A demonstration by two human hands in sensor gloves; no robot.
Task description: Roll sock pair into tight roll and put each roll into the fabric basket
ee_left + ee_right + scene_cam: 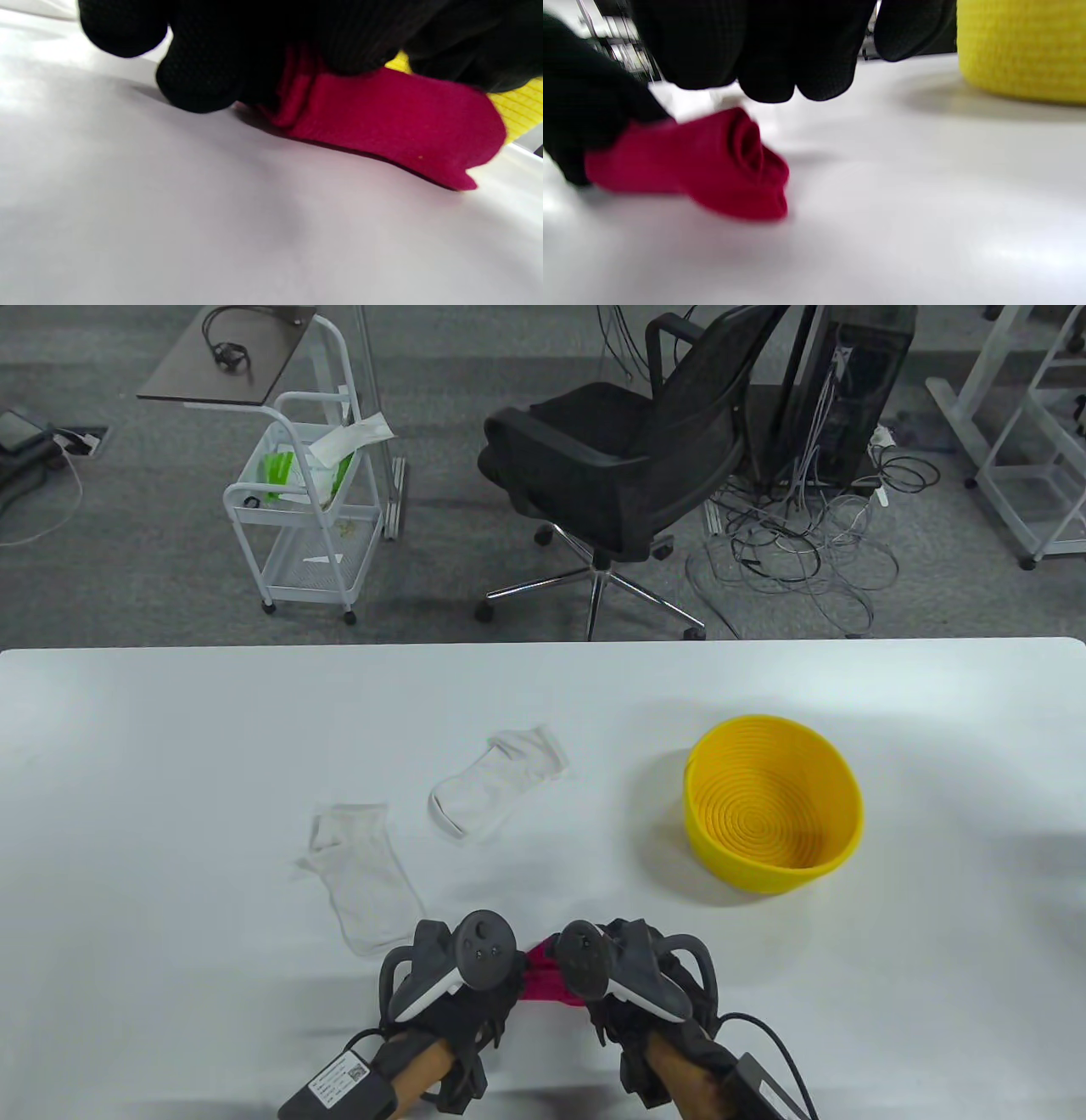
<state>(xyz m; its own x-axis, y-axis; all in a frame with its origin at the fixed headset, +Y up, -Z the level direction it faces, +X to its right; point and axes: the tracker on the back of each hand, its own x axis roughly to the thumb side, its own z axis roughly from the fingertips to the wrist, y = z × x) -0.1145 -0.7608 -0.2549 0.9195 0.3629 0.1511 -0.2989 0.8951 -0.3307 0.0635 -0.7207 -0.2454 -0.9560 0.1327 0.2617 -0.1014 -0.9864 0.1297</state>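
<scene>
Both gloves are black: the left hand (450, 984) and right hand (645, 984) alike. The sock roll (547, 980) between them is deep magenta-pink. Two socks (361, 874) on the white table (170, 746) are plain off-white. The basket (774, 804) is bright yellow with ribbed coils. The office chair (628, 466) behind is black.

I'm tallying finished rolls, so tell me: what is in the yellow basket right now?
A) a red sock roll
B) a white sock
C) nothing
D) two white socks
C: the table view shows the yellow basket with its coiled bottom bare, both white socks lying flat on the table, and the red sock between the left hand and right hand.
</scene>
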